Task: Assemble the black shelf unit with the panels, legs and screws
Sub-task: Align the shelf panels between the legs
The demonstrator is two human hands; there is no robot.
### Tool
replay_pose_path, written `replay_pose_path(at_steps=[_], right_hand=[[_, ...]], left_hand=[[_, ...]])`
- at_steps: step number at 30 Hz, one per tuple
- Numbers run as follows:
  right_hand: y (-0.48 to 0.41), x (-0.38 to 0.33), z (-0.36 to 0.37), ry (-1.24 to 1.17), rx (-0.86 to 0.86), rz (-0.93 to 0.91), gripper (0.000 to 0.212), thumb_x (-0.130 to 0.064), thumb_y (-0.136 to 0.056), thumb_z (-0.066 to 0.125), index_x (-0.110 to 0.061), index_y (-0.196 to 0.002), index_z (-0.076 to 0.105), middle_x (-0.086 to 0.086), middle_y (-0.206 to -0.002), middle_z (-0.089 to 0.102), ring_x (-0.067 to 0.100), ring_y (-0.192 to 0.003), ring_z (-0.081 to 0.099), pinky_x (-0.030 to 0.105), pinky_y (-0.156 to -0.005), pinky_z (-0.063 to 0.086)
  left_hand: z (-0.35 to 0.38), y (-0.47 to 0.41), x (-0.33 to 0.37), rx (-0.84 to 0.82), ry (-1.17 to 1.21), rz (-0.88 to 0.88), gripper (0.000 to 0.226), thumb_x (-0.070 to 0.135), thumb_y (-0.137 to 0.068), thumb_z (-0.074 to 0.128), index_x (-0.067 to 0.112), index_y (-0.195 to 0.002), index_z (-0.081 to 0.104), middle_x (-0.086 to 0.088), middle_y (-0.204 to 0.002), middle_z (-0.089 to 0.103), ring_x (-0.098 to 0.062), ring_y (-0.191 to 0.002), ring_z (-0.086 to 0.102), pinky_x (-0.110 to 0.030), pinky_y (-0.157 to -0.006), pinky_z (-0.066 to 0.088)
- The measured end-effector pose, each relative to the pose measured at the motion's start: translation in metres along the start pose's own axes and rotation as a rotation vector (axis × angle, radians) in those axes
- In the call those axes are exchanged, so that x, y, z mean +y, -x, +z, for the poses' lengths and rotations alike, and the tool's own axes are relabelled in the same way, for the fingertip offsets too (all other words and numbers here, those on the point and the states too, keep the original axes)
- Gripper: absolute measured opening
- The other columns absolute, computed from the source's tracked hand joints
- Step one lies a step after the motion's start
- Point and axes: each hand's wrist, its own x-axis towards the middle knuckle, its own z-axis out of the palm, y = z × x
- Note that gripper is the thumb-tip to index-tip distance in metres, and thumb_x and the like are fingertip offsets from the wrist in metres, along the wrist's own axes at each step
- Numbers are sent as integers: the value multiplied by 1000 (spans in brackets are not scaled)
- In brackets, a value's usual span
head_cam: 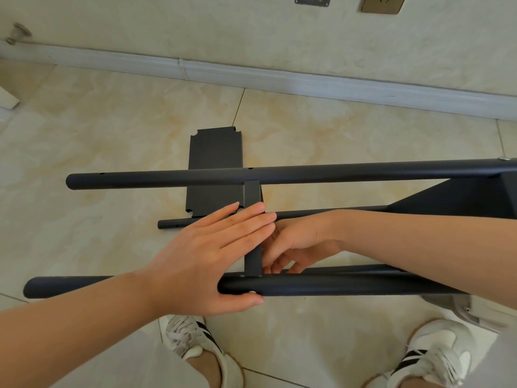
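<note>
- Shelf unit (391, 170), part-built, lies on its side on the tiled floor (112, 121), spanning centre to the right edge of the frame.
- Near leg (349, 285) runs horizontally across the lower middle. Far leg (167, 179) runs parallel above it. A third leg (173, 223) shows lower down between the two.
- Mid panel (251, 194) stands edge-on, bridging the far and near legs at frame centre.
- End panel (453, 200) sits between the legs at right. A screw head (505, 158) shows on the far leg at the right edge.
- Another screw (252, 292) sits in the near leg, right under the mid panel.
- Left hand (212, 256): fingers straight and together, laid flat across the mid panel's edge. Thumb runs along the near side of the near leg, tip just beside that screw. Nothing pinched.
- Right hand (296, 247): comes in from the right, partly under the left fingers, its own fingers curled down at the panel/near-leg joint. Can't tell if it holds anything.
- Loose panel (215, 155) with notched corners lies flat on the floor, upper centre, partly under the far leg.
- Two white sneakers (195, 340) at the bottom of the frame.
- Baseboard (279, 77) and wall across the top, socket plate (383, 4) at upper right.
</note>
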Motion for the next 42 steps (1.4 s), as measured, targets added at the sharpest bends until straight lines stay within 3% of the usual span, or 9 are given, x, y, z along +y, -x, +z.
replay_pose_path(at_steps=[3,6,8,11,20,25,29,39,42], right_hand=[[1,-1,1,14,1,-2,17,-11,-96,56,-7,-111,63,3,-86,64,15,-78,59,33,-82,50],[1,-2,0,42,7,-8,28,-13,-96,58,-4,-122,61,8,-99,63,19,-87,58,35,-86,50],[1,-3,1,49,-3,-19,25,-12,-95,58,-5,-119,62,8,-102,62,20,-90,58,36,-87,50],[1,-5,2,50,-6,-25,12,-10,-96,56,-11,-106,64,5,-92,62,17,-83,58,34,-83,50],[0,-9,2,119,55,31,11,-16,-94,61,-11,-102,65,3,-84,61,14,-75,52,27,-75,47],[2,-3,0,19,31,28,36,-13,-94,60,-2,-128,58,10,-110,61,22,-96,55,38,-91,49],[4,1,3,-7,47,14,37,-15,-94,62,-3,-129,59,11,-115,62,23,-102,59,44,-104,45],[35,-10,22,133,208,-7,20,-20,-96,55,-13,-111,67,2,-102,69,17,-89,64,30,-82,50],[57,-15,31,284,287,18,24,-23,-95,57,-10,-111,69,3,-102,69,18,-91,63,32,-86,51]], left_hand=[[0,0,0,-7,0,-2,88,65,-85,64,8,-149,42,-2,-159,34,-14,-151,23,-35,-123,22],[0,0,0,-2,0,-2,88,64,-85,63,8,-149,43,-2,-159,34,-14,-151,23,-35,-123,21],[0,0,0,3,2,0,87,64,-85,64,8,-149,44,-2,-159,35,-14,-151,24,-35,-123,23],[0,-1,0,7,8,0,88,63,-84,66,7,-148,44,-2,-159,36,-14,-151,25,-36,-123,24],[2,1,-1,15,0,-3,89,64,-84,66,7,-149,44,-2,-159,36,-14,-151,24,-36,-123,24],[2,0,-2,23,-16,7,88,64,-85,64,7,-149,43,-2,-159,36,-14,-151,24,-35,-123,22],[2,-1,-3,22,-31,19,88,63,-85,63,8,-150,42,-2,-159,36,-14,-151,24,-35,-123,22],[0,-1,-1,12,-104,35,88,65,-90,54,9,-154,34,-3,-161,31,-15,-152,22,-34,-121,28],[-2,1,2,-7,-188,30,86,67,-92,47,10,-154,34,-4,-162,30,-17,-151,23,-35,-120,27]])
